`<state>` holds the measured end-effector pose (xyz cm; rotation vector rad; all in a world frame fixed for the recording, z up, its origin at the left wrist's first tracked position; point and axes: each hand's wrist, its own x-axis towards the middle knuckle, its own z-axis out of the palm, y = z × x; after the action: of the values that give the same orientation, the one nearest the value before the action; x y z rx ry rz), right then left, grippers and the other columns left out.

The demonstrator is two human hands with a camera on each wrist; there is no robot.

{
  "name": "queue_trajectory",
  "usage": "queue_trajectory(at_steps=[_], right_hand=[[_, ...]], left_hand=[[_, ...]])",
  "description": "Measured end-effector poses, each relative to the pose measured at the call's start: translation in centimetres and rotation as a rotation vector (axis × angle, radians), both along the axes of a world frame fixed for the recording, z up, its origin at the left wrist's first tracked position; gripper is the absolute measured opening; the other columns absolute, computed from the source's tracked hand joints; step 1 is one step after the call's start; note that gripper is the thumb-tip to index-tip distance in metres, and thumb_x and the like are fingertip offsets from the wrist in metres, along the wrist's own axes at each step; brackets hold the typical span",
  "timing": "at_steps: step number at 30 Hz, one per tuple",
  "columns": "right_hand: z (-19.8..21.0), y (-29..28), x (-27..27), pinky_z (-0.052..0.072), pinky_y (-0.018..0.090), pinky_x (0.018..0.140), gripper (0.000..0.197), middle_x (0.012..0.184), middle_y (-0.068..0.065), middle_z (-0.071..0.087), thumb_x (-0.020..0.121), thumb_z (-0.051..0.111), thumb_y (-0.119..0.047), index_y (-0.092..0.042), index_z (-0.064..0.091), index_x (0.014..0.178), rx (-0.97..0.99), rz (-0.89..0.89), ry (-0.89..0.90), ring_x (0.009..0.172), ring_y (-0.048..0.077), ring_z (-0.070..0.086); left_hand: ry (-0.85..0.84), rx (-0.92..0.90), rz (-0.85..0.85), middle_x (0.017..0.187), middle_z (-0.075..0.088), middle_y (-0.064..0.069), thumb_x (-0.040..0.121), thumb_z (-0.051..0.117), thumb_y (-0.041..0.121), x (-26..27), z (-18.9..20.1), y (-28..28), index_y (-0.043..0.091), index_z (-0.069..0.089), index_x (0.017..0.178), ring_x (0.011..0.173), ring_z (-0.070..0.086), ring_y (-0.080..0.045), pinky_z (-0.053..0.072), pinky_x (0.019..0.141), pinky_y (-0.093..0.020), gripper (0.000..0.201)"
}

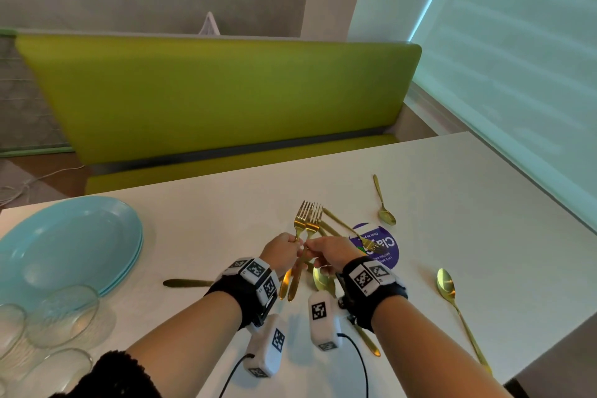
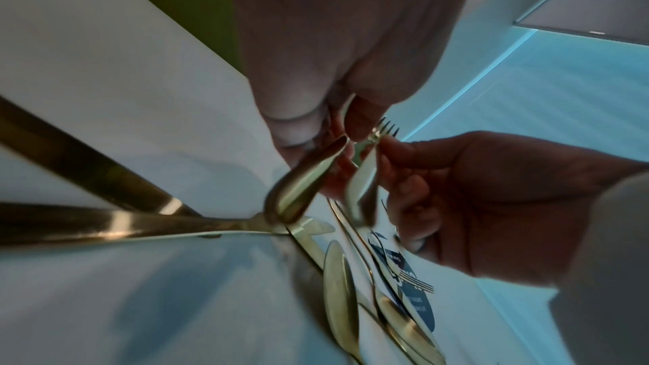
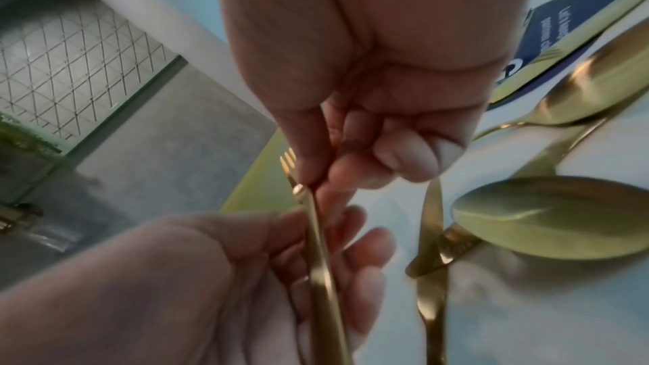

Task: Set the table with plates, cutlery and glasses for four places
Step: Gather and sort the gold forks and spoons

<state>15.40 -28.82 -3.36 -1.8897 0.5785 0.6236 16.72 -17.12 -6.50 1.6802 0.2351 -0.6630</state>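
Over the middle of the white table (image 1: 226, 220) my two hands meet, holding two gold forks side by side with tines pointing away. My left hand (image 1: 292, 241) grips the left fork (image 1: 302, 220) by its neck. My right hand (image 1: 311, 244) pinches the right fork (image 1: 316, 220) between thumb and forefinger. In the right wrist view that pinch (image 3: 312, 176) sits high on the fork's handle (image 3: 321, 274). Both handles hang down below the hands. A stack of light blue plates (image 1: 71, 245) lies at the left, with clear glasses (image 1: 61, 317) in front of it.
Loose gold cutlery lies around: a knife (image 1: 187, 283) to the left, a third fork (image 1: 350, 231) across a round purple sticker (image 1: 386, 254), a small spoon (image 1: 384, 203) behind, a large spoon (image 1: 452, 300) at the right. A green bench (image 1: 226, 90) runs behind the table.
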Motion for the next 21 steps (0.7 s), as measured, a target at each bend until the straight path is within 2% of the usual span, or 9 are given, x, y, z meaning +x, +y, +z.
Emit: queue_trajectory(at_steps=[2, 5, 7, 10, 14, 19, 21], right_hand=[[-0.2, 0.6, 0.3, 0.034, 0.020, 0.043, 0.031, 0.064, 0.004, 0.055, 0.095, 0.051, -0.021, -0.012, 0.054, 0.066, 0.061, -0.038, 0.016, 0.048, 0.012, 0.047], [-0.4, 1.1, 0.8, 0.037, 0.019, 0.041, 0.034, 0.054, 0.001, 0.056, 0.095, 0.052, -0.021, -0.012, 0.054, 0.063, 0.108, -0.058, 0.028, 0.037, 0.010, 0.052], [-0.7, 1.2, 1.2, 0.038, 0.019, 0.041, 0.034, 0.055, -0.001, 0.056, 0.096, 0.050, -0.022, -0.013, 0.054, 0.064, 0.077, -0.014, 0.024, 0.039, 0.009, 0.054], [-1.1, 1.2, 1.8, 0.040, 0.018, 0.040, 0.025, 0.065, -0.002, 0.057, 0.096, 0.050, -0.022, -0.019, 0.055, 0.072, 0.017, 0.037, -0.001, 0.047, 0.008, 0.053], [-1.9, 1.2, 2.4, 0.032, 0.015, 0.033, 0.020, 0.062, 0.000, 0.061, 0.094, 0.054, -0.025, -0.018, 0.060, 0.076, -0.008, 0.030, -0.015, 0.035, 0.008, 0.047], [-2.3, 0.7, 3.8, 0.035, 0.018, 0.038, 0.023, 0.067, -0.005, 0.063, 0.093, 0.056, -0.033, -0.020, 0.061, 0.076, -0.099, 0.099, -0.032, 0.045, 0.008, 0.046], [-2.2, -0.4, 4.6, 0.044, 0.018, 0.050, 0.024, 0.076, -0.005, 0.065, 0.093, 0.053, -0.038, -0.018, 0.064, 0.085, -0.254, 0.167, -0.061, 0.054, 0.007, 0.051]], left_hand=[[0.017, -0.026, -0.029, 0.068, 0.059, -0.006, 0.096, 0.041, 0.011, 0.1, -0.1, 0.1, 0.009, 0.052, 0.086, 0.052, 0.057, -0.017, 0.048, 0.045, -0.025, 0.014], [0.037, -0.059, -0.009, 0.057, 0.059, -0.008, 0.094, 0.038, 0.007, 0.4, -0.6, 0.1, 0.006, 0.051, 0.083, 0.046, 0.054, -0.019, 0.044, 0.044, -0.025, 0.017], [0.053, -0.073, 0.016, 0.058, 0.057, -0.009, 0.095, 0.035, 0.006, 0.6, -0.6, 0.3, 0.006, 0.049, 0.087, 0.045, 0.052, -0.019, 0.043, 0.040, -0.022, 0.016], [0.054, -0.082, 0.021, 0.063, 0.055, -0.006, 0.097, 0.035, 0.008, 0.6, -0.5, 0.5, 0.010, 0.048, 0.092, 0.047, 0.051, -0.016, 0.040, 0.042, -0.023, 0.014], [0.056, -0.057, 0.032, 0.066, 0.054, -0.003, 0.098, 0.035, 0.012, 1.1, -1.1, 0.3, 0.013, 0.047, 0.101, 0.050, 0.051, -0.015, 0.038, 0.044, -0.024, 0.012], [0.016, 0.051, 0.008, 0.079, 0.057, -0.003, 0.098, 0.030, 0.013, 1.9, -1.7, 0.3, 0.011, 0.047, 0.111, 0.053, 0.051, -0.013, 0.034, 0.043, -0.020, 0.022], [0.005, 0.104, 0.014, 0.075, 0.053, -0.001, 0.098, 0.030, 0.013, 2.4, -1.9, 0.5, 0.012, 0.048, 0.108, 0.051, 0.046, -0.012, 0.033, 0.044, -0.019, 0.021]])
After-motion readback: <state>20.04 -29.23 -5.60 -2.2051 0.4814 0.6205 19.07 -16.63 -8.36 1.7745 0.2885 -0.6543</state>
